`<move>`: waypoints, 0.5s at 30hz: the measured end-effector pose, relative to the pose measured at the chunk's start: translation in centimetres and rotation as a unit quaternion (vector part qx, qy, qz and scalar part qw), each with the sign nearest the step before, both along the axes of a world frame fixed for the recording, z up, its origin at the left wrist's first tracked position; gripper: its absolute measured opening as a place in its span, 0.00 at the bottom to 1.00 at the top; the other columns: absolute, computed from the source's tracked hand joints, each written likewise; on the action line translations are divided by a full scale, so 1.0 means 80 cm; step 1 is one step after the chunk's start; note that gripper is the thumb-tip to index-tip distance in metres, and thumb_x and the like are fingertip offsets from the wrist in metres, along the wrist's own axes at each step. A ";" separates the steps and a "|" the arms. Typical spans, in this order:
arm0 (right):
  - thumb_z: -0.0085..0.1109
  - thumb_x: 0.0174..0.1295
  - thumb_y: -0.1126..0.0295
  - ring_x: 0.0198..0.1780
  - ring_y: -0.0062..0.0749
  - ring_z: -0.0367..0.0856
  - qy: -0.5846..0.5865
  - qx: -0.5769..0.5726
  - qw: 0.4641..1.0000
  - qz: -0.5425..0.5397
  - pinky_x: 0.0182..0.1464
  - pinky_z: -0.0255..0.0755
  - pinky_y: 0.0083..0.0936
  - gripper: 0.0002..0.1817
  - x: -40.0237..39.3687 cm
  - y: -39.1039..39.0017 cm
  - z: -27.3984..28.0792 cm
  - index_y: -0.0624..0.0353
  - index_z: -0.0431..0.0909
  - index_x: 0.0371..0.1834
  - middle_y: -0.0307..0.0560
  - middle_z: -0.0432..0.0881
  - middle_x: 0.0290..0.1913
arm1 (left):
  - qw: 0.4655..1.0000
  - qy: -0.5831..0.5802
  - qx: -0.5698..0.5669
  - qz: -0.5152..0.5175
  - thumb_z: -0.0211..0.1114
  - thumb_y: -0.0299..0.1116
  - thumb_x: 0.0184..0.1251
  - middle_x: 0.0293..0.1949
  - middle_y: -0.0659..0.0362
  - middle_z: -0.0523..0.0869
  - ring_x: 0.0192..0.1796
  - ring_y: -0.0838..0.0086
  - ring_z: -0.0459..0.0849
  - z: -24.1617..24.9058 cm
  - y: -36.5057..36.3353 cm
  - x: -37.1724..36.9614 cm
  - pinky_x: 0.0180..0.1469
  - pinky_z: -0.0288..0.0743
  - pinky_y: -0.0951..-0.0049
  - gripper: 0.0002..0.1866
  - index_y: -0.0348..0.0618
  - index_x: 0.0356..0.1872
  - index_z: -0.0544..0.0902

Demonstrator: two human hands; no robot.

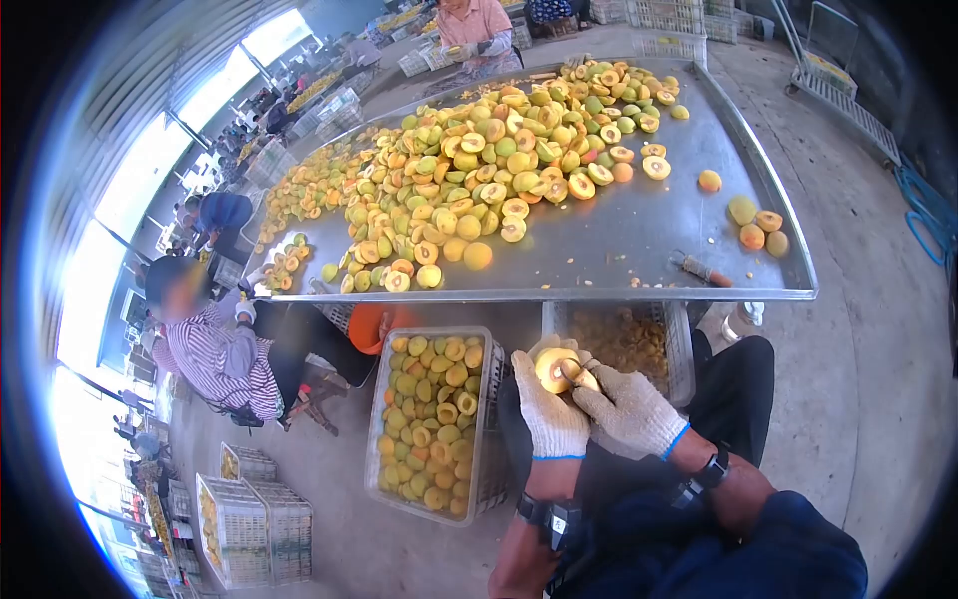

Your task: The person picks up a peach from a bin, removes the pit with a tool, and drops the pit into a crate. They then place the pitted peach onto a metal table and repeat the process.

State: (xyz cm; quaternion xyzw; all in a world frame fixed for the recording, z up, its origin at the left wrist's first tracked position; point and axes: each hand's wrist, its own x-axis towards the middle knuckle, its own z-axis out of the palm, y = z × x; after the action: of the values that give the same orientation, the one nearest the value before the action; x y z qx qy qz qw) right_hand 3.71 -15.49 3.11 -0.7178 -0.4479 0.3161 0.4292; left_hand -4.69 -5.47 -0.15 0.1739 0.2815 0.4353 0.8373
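Two gloved hands meet low, in front of the desk (pixel 639 240). Left hand (pixel 552 409) grips a halved peach (pixel 552 367); right hand (pixel 629 409) is closed on a small tool (pixel 577 373) at its pit. Crate (pixel 431 424) of halves just left. No readable writing.

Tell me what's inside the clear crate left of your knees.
The clear crate is filled with halved peaches, yellow-green, many with the cut face up. Only the top layer shows; anything deeper is covered.
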 end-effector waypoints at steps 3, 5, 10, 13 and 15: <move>0.55 0.76 0.51 0.44 0.69 0.86 0.004 -0.006 1.000 -0.005 0.48 0.79 0.53 0.32 -0.002 0.004 0.001 0.63 0.72 0.73 0.73 0.85 0.40 | 1.000 -0.004 0.009 -0.005 0.50 0.60 0.83 0.46 0.49 0.86 0.45 0.61 0.85 0.005 -0.002 0.000 0.53 0.82 0.58 0.29 0.41 0.55 0.79; 0.55 0.76 0.51 0.44 0.70 0.86 0.009 -0.006 1.000 -0.007 0.48 0.79 0.53 0.33 -0.006 0.003 -0.002 0.64 0.71 0.75 0.73 0.85 0.39 | 1.000 0.017 0.015 -0.001 0.50 0.59 0.84 0.44 0.51 0.86 0.44 0.62 0.84 0.002 -0.003 0.003 0.53 0.82 0.60 0.27 0.42 0.52 0.79; 0.54 0.78 0.57 0.47 0.49 0.92 0.077 0.020 0.995 -0.055 0.47 0.81 0.39 0.32 -0.012 0.004 -0.008 0.72 0.67 0.76 0.70 0.89 0.41 | 0.999 0.035 0.039 -0.016 0.57 0.45 0.81 0.41 0.53 0.85 0.40 0.65 0.86 -0.003 -0.002 0.009 0.47 0.83 0.65 0.17 0.40 0.51 0.82; 0.51 0.82 0.56 0.22 0.15 0.74 0.204 0.014 0.977 -0.058 0.24 0.67 0.18 0.19 -0.005 0.001 -0.031 0.61 0.82 0.51 0.36 0.81 0.30 | 0.973 0.152 0.165 -0.064 0.52 0.51 0.86 0.49 0.53 0.88 0.48 0.67 0.88 -0.010 -0.003 0.005 0.54 0.83 0.70 0.26 0.37 0.62 0.81; 0.52 0.80 0.58 0.26 0.15 0.75 0.231 -0.015 0.970 -0.071 0.27 0.68 0.20 0.19 0.001 -0.003 -0.025 0.64 0.83 0.52 0.34 0.81 0.29 | 0.898 0.271 0.346 -0.029 0.51 0.49 0.87 0.56 0.52 0.87 0.55 0.68 0.88 -0.033 0.002 0.002 0.59 0.80 0.70 0.27 0.36 0.67 0.79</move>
State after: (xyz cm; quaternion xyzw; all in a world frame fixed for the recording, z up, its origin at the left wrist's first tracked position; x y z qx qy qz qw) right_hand 3.77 -15.76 1.08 -0.6618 -0.2800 0.4485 0.5314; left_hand -4.49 -5.28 -2.77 0.5716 0.3241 0.4169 0.6281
